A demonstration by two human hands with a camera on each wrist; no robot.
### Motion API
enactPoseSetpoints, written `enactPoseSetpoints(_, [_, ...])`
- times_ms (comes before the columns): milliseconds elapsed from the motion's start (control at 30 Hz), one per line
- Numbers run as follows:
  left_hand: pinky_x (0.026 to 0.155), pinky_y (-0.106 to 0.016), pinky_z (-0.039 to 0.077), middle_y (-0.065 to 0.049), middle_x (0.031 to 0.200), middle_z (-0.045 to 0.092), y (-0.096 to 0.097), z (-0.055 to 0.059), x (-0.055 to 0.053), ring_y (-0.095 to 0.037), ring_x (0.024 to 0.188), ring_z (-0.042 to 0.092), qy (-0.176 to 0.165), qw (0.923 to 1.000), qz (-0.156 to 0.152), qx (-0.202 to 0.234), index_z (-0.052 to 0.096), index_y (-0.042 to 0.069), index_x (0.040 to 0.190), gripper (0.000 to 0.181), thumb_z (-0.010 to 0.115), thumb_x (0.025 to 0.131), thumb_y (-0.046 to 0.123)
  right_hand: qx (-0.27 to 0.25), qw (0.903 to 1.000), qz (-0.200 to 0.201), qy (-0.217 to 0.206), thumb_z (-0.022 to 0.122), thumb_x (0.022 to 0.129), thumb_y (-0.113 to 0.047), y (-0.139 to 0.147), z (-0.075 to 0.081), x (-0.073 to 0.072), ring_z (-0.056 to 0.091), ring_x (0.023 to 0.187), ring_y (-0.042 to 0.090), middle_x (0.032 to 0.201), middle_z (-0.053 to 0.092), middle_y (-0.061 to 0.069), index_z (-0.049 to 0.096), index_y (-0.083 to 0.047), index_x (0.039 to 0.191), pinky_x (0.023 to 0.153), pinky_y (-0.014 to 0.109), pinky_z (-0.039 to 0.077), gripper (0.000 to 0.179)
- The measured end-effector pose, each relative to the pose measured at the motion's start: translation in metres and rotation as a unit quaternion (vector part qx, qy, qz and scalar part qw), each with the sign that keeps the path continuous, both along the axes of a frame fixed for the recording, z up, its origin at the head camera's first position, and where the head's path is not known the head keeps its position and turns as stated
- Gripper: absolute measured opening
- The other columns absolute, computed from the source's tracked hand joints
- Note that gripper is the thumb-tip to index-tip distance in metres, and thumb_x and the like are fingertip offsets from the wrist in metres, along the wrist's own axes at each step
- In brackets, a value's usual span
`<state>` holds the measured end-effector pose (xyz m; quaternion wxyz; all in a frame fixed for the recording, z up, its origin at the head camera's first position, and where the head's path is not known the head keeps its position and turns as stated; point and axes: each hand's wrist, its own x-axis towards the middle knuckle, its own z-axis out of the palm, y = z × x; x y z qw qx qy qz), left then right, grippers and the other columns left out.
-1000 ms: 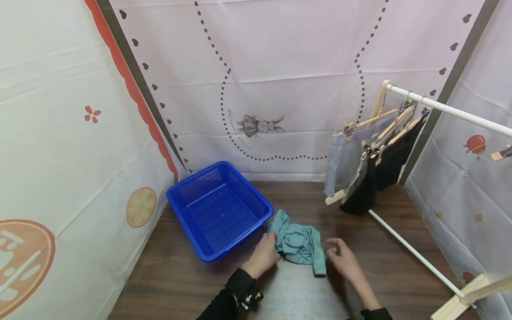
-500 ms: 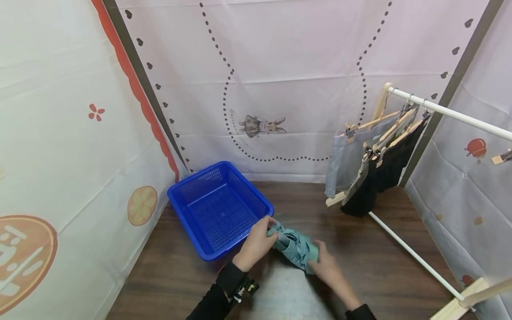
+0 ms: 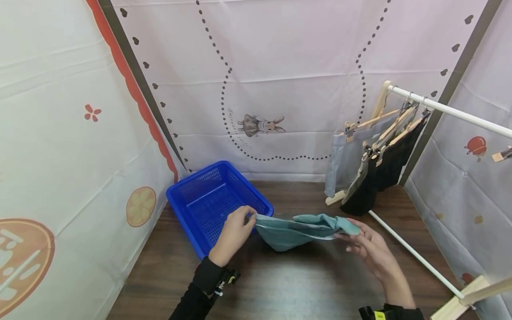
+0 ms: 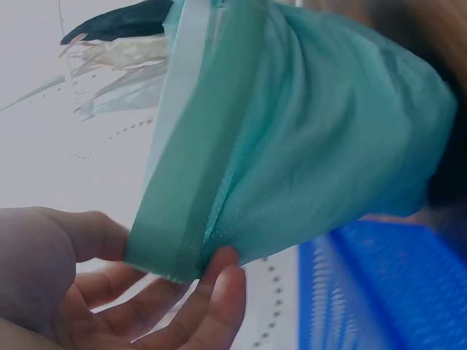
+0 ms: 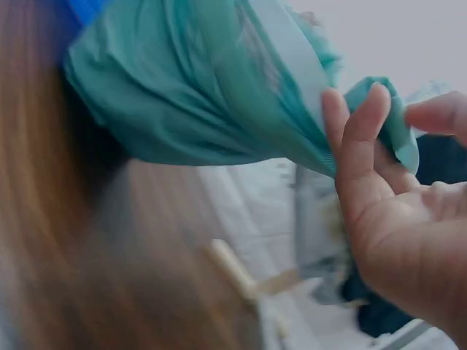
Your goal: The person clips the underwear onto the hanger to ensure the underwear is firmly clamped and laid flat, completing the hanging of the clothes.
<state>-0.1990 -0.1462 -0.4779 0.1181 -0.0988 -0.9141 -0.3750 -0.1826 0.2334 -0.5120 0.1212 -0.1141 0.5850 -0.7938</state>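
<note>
A teal cloth garment point(image 3: 284, 235) with a wide flat band along its edge is stretched sideways between both hands, its body sagging over the floor. My left hand point(image 3: 232, 233) pinches one end of the band, beside the blue basket's near right rim. In the left wrist view the thumb and fingers close on the band's corner, and the garment point(image 4: 343, 131) hangs away from them. The other end is pinched by my right hand point(image 3: 374, 255). There, in the right wrist view, a folded bit of cloth point(image 5: 398, 131) sits between thumb and fingers.
A blue perforated basket point(image 3: 218, 202) stands on the wooden floor point(image 3: 280, 284) at left. On the right, a rack with a white rail point(image 3: 460, 113) carries light blue point(image 3: 338, 164), grey-green and black point(image 3: 366, 191) garments on clip hangers. Printed fabric walls point(image 3: 296, 53) enclose the space.
The garment lay crumpled on the floor near my left hand; both hands then took hold, lifted it and spread it wide. My left hand moved left, my right hand right.
</note>
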Motion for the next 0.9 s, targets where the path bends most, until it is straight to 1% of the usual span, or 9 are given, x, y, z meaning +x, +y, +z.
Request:
enactPoseSetpoints(67, [0.057, -0.029, 0.045, 0.0, 0.085, 0.064, -0.004, 0.007, 0.001, -0.012, 0.066, 0.054, -0.015, 0.9999, 0.004, 0.008, 0.068, 0.014, 0.109, 0.012, 0.057, 0.104, 0.015, 0.089, 0.995, -0.046, 0.004, 0.05, 0.108, -0.016, 0.004, 0.011, 0.002, 0.073, 0.1, 0.014, 0.118, 0.074, -0.004, 0.044, 0.005, 0.14, 0.064, 0.022, 0.055, 0.039])
enactPoseSetpoints(133, [0.054, -0.029, 0.044, 0.0, 0.08, 0.062, -0.008, 0.013, 0.002, -0.013, 0.062, 0.054, -0.031, 0.9994, -0.001, 0.017, 0.065, 0.015, 0.111, 0.014, 0.052, 0.107, 0.017, 0.19, 0.9759, -0.107, -0.006, 0.054, 0.107, -0.029, 0.005, 0.021, 0.005, 0.074, 0.082, 0.012, 0.1, 0.077, -0.003, 0.055, 0.008, 0.126, 0.059, 0.024, 0.053, 0.042])
enactPoseSetpoints(233, [0.056, -0.031, 0.045, -0.001, 0.077, 0.061, -0.01, 0.021, 0.004, -0.015, 0.062, 0.054, -0.048, 0.9977, -0.017, 0.046, 0.064, 0.017, 0.114, 0.015, 0.05, 0.108, 0.019, 0.341, 0.9216, -0.184, -0.015, 0.053, 0.103, -0.052, 0.005, 0.034, 0.01, 0.063, 0.058, 0.012, 0.071, 0.072, -0.002, 0.066, 0.001, 0.095, 0.051, 0.027, 0.046, 0.055])
enactPoseSetpoints(333, [0.057, -0.032, 0.045, -0.001, 0.079, 0.061, -0.012, 0.027, 0.005, -0.016, 0.063, 0.053, -0.049, 0.9962, -0.019, 0.07, 0.064, 0.018, 0.114, 0.014, 0.051, 0.107, 0.02, 0.44, 0.8693, -0.226, 0.001, 0.053, 0.098, -0.064, 0.008, 0.043, 0.015, 0.049, 0.049, 0.016, 0.057, 0.059, 0.001, 0.061, -0.008, 0.075, 0.047, 0.03, 0.039, 0.061])
enactPoseSetpoints(400, [0.059, -0.031, 0.044, -0.001, 0.081, 0.06, -0.012, 0.031, 0.006, -0.017, 0.066, 0.052, -0.044, 0.9958, -0.015, 0.079, 0.064, 0.018, 0.113, 0.013, 0.053, 0.106, 0.019, 0.475, 0.8484, -0.233, 0.014, 0.056, 0.095, -0.066, 0.011, 0.049, 0.018, 0.046, 0.049, 0.016, 0.054, 0.055, 0.0, 0.058, -0.011, 0.07, 0.045, 0.032, 0.035, 0.061])
enactPoseSetpoints(567, [0.067, -0.033, 0.045, 0.0, 0.091, 0.062, -0.013, 0.041, 0.006, -0.017, 0.078, 0.055, -0.025, 0.9953, -0.011, 0.093, 0.065, 0.014, 0.113, 0.014, 0.055, 0.104, 0.015, 0.49, 0.8503, -0.189, 0.042, 0.069, 0.093, -0.054, 0.023, 0.053, 0.022, 0.047, 0.059, 0.014, 0.064, 0.052, -0.001, 0.066, -0.009, 0.084, 0.052, 0.029, 0.038, 0.046])
enactPoseSetpoints(667, [0.069, -0.035, 0.044, 0.001, 0.096, 0.062, -0.013, 0.046, 0.006, -0.018, 0.081, 0.054, -0.012, 0.995, -0.012, 0.098, 0.065, 0.015, 0.113, 0.015, 0.054, 0.103, 0.014, 0.49, 0.8564, -0.145, 0.074, 0.074, 0.093, -0.041, 0.027, 0.051, 0.023, 0.052, 0.073, 0.01, 0.085, 0.062, 0.002, 0.067, -0.008, 0.097, 0.061, 0.027, 0.043, 0.034])
enactPoseSetpoints(800, [0.065, -0.034, 0.041, 0.0, 0.09, 0.059, -0.012, 0.049, 0.005, -0.019, 0.075, 0.05, -0.009, 0.9954, -0.013, 0.094, 0.064, 0.016, 0.113, 0.014, 0.054, 0.103, 0.016, 0.424, 0.8928, -0.102, 0.114, 0.078, 0.091, -0.015, 0.028, 0.045, 0.022, 0.061, 0.082, 0.006, 0.108, 0.066, 0.015, 0.058, -0.003, 0.098, 0.064, 0.028, 0.054, 0.024])
enactPoseSetpoints(900, [0.061, -0.033, 0.038, -0.002, 0.085, 0.056, -0.012, 0.05, 0.005, -0.018, 0.069, 0.046, -0.016, 0.9959, -0.012, 0.088, 0.063, 0.017, 0.115, 0.015, 0.053, 0.105, 0.018, 0.374, 0.9146, -0.078, 0.133, 0.074, 0.09, 0.0, 0.03, 0.044, 0.022, 0.064, 0.084, 0.006, 0.112, 0.064, 0.021, 0.054, 0.002, 0.108, 0.063, 0.03, 0.057, 0.026])
